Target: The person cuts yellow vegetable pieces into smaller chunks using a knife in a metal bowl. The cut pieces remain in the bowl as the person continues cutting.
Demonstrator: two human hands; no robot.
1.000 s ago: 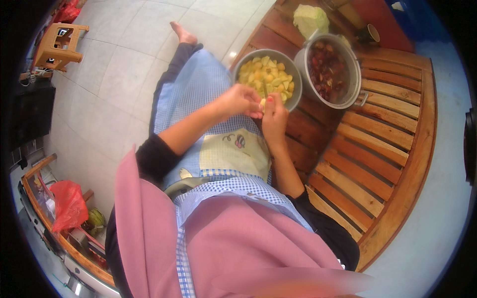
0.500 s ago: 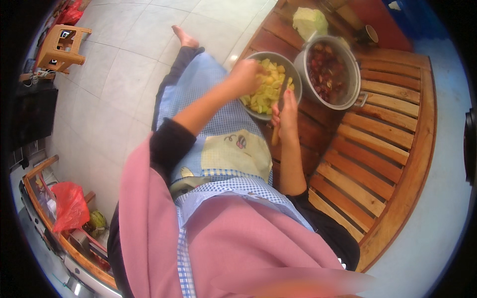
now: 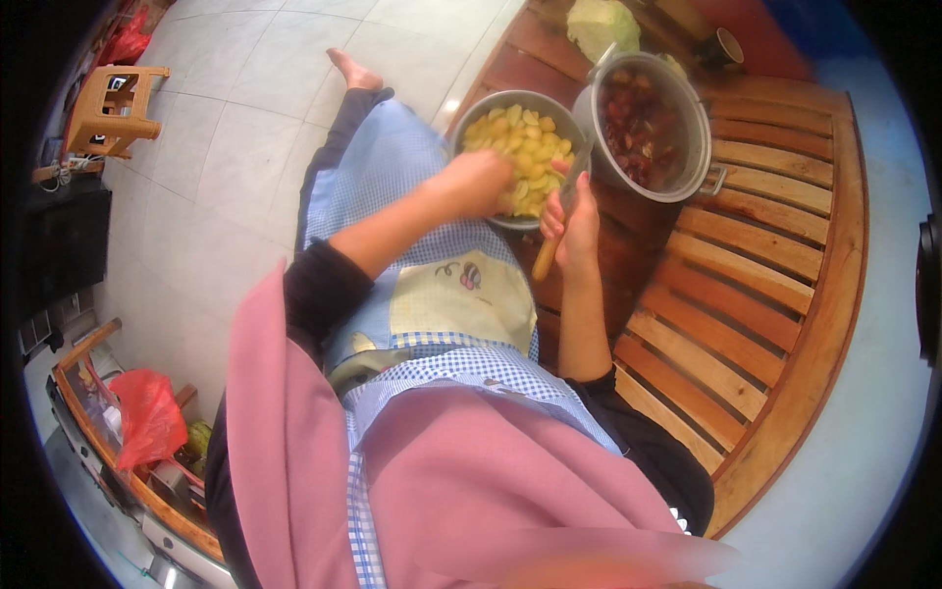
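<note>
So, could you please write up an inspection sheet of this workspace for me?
Surface: brown slatted wooden platform.
Work items: grey bowl of yellow pieces; beside it, metal pot of dark red pieces; wooden-handled knife.
Clutter: pale green cabbage and dark cup beyond the pot.
Hands: left hand at the bowl, its grasp unclear; right hand grips the knife.
Cables: white cable near the tan stool.
Surroundings: tiled floor; red plastic bag at lower left.

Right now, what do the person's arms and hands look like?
Black sleeves end near the elbows, so the forearms are bare. The left hand and right hand wear no gloves, and I see no watch.
</note>
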